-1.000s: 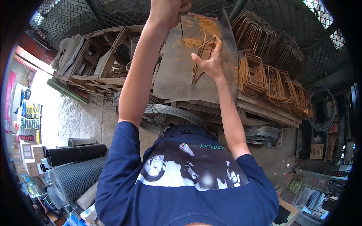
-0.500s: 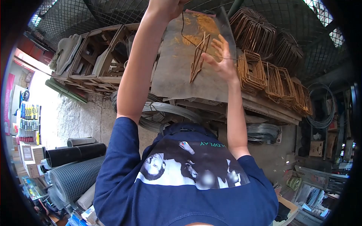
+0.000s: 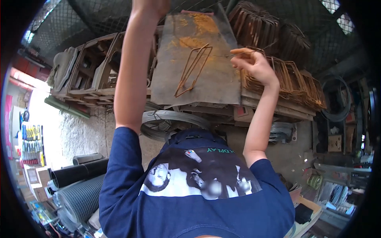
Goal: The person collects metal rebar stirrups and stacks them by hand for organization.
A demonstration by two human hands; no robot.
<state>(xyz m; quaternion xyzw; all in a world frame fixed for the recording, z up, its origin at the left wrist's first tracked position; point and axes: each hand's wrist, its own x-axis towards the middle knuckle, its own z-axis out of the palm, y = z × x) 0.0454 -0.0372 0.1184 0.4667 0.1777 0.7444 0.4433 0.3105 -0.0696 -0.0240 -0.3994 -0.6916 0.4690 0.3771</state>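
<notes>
A rusty bent-steel stirrup lies on the worn, grey tabletop sheet. To its right, my right hand is raised with curled fingers, thumb and forefinger closed about a thin wire. The wire runs leftward from the fingertips over the sheet. My left hand reaches to the top edge of the view, left of the sheet. Its fingers are cut off by the frame, so what it holds, if anything, is hidden.
Stacked rusty stirrups stand along the table's right side, with a darker bundle behind. Wooden compartments adjoin on the left. Below the table edge lies a coil of galvanised wire. Mesh rolls stand lower left.
My right hand has moved right, its spread fingers now curled in on the wire. My left hand has shifted left and up. The stirrup now lies lower and further left in view.
</notes>
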